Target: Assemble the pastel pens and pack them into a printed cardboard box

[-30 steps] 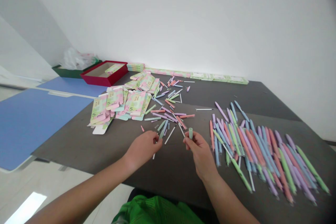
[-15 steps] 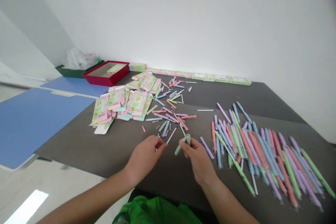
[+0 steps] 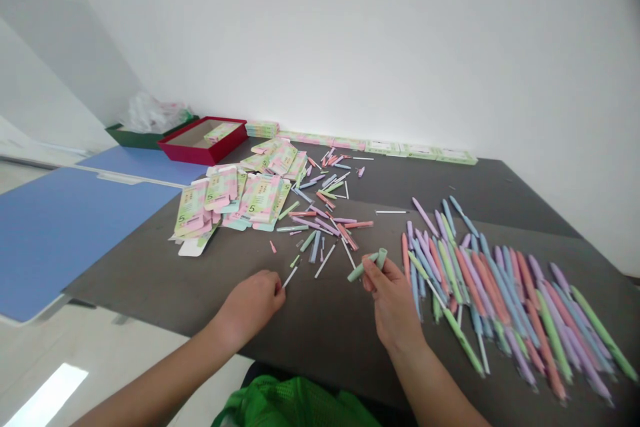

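Note:
My right hand [image 3: 393, 297] is closed on two green pen barrel pieces [image 3: 369, 265], held just above the dark table [image 3: 325, 320]. My left hand [image 3: 250, 303] rests on the table with fingers pinched at the near end of a thin white refill [image 3: 290, 276]. Loose pen parts [image 3: 320, 213] in pink, purple, blue and green lie scattered just beyond both hands.
A wide spread of assembled pastel pens [image 3: 500, 280] covers the table on the right. Flat printed cartons [image 3: 235, 197] are piled at the left. A red box [image 3: 203, 140], a green box [image 3: 143, 137] and blue tables [image 3: 60, 220] are further left. Folded cartons [image 3: 400, 145] line the wall.
My right hand moved right, away from the left hand, carrying the green pieces. My left hand drew back toward me and now pinches a white refill on the table.

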Demonstrator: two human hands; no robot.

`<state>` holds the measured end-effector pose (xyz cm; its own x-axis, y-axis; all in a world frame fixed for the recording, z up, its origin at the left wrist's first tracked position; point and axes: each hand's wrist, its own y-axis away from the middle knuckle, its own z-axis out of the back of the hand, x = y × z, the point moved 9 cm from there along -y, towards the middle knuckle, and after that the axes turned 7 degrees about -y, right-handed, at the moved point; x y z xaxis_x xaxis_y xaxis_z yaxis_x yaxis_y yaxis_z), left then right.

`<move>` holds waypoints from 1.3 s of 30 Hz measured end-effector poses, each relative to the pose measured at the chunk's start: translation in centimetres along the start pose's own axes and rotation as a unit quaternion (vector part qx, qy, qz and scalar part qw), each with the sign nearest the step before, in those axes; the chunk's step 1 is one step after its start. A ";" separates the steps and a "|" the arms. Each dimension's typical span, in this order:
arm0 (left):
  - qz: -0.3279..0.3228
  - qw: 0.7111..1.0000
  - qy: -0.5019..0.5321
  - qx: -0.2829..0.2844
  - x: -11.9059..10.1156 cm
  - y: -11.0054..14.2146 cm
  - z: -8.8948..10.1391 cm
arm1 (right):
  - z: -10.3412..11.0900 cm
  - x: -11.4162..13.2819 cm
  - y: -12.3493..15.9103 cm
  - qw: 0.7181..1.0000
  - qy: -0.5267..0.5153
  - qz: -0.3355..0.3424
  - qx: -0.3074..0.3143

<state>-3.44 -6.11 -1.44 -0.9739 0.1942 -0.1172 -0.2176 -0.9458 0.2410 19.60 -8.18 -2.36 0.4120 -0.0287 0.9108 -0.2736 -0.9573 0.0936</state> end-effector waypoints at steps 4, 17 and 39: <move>-0.034 0.995 0.094 -0.024 -1.4 0.7 2.1 | -0.1 0.4 0.2 1.000 -0.007 0.007 0.001; -0.156 0.953 0.259 -0.030 -9.7 -0.5 2.7 | -3.6 -0.2 1.8 0.987 0.001 -0.050 0.151; -0.476 0.865 -0.104 -0.116 -21.4 -20.5 2.7 | 3.3 2.4 -1.5 0.992 -0.071 0.017 -0.100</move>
<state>21.73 9.86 -1.27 -0.3557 0.9343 0.0252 -0.9327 -0.3531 -0.0732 23.88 -7.81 -1.60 0.5141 -0.1131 0.8502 -0.4498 -0.8796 0.1550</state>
